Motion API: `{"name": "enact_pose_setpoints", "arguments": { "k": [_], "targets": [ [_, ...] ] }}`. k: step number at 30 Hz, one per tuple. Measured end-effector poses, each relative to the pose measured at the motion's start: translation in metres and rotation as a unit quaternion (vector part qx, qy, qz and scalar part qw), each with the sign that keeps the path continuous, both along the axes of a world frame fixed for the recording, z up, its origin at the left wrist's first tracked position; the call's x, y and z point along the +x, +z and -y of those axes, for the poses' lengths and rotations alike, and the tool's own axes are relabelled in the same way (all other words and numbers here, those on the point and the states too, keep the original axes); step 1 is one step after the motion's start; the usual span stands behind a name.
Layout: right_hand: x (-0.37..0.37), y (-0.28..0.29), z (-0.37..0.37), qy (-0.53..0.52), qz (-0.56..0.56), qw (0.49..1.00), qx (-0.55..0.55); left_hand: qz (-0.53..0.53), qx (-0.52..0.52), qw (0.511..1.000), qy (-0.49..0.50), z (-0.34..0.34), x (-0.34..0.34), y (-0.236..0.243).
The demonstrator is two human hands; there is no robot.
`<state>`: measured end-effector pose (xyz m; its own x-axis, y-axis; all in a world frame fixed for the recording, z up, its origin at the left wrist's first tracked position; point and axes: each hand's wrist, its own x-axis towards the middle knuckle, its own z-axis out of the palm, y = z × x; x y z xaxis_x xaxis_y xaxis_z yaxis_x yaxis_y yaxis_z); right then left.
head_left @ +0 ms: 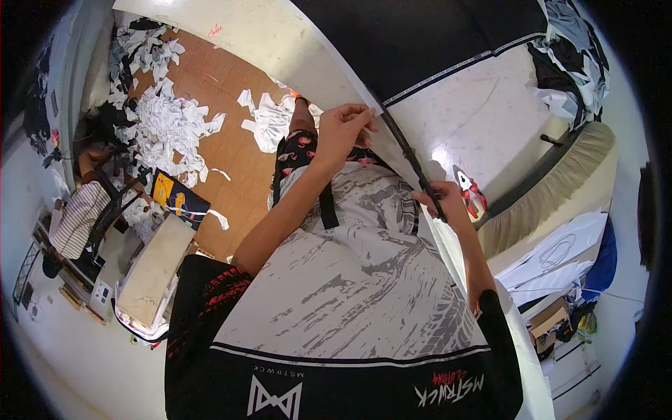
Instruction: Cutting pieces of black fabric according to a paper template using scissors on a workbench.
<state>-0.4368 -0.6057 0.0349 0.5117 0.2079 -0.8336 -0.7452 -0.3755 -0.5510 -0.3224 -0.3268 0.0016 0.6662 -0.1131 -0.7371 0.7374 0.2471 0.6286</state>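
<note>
A large black fabric [413,42] with a printed narrow edging lies on the pale worktable [469,105]. A long, narrow dark strip [404,145] runs from its lower corner down toward me. My right hand [445,199] is closed on the strip's lower end. My left hand [346,129] has its fingers curled and pinched beside the fabric corner and white edge band; what they hold is too small to make out. Red-handled pliers or snips [472,192] lie on the table just right of my right hand.
White scraps [168,126] litter the wooden floor [203,70] at left, where another person in a striped top [77,224] sits beside a cream padded piece [150,280]. Bunched cloth [567,70] is at the table's right end. A ruffled cloth-covered board [546,189] and white sheets [553,252] are at right.
</note>
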Motion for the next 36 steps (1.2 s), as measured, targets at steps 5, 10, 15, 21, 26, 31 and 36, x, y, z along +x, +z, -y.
{"name": "enact_pose_setpoints", "arguments": {
  "k": [5,10,15,21,26,31,36],
  "targets": [
    [0.013,-0.004,-0.002,-0.033,-0.052,0.997,0.054,-0.001,-0.016,1.0,0.002,-0.002,-0.003,-0.002],
    [0.033,0.001,-0.014,-0.027,-0.032,0.998,0.041,-0.003,-0.029,1.0,-0.005,-0.001,-0.003,0.001],
    [0.043,0.005,-0.021,0.0,-0.04,0.999,-0.004,-0.001,-0.031,1.0,0.001,-0.004,-0.003,-0.003],
    [0.052,-0.008,-0.022,-0.01,-0.021,0.999,0.03,-0.003,-0.038,0.999,0.0,-0.004,-0.002,-0.006],
    [0.065,-0.01,-0.036,-0.033,-0.041,0.998,0.043,-0.002,-0.044,0.999,-0.003,-0.001,-0.004,-0.008],
    [0.065,-0.005,-0.04,-0.021,-0.032,0.999,0.014,-0.008,-0.05,0.998,-0.023,-0.003,-0.004,-0.003],
    [0.077,0.008,-0.048,-0.045,-0.033,0.997,0.052,-0.014,-0.065,0.998,-0.02,-0.003,-0.005,-0.001]
  ]
}}
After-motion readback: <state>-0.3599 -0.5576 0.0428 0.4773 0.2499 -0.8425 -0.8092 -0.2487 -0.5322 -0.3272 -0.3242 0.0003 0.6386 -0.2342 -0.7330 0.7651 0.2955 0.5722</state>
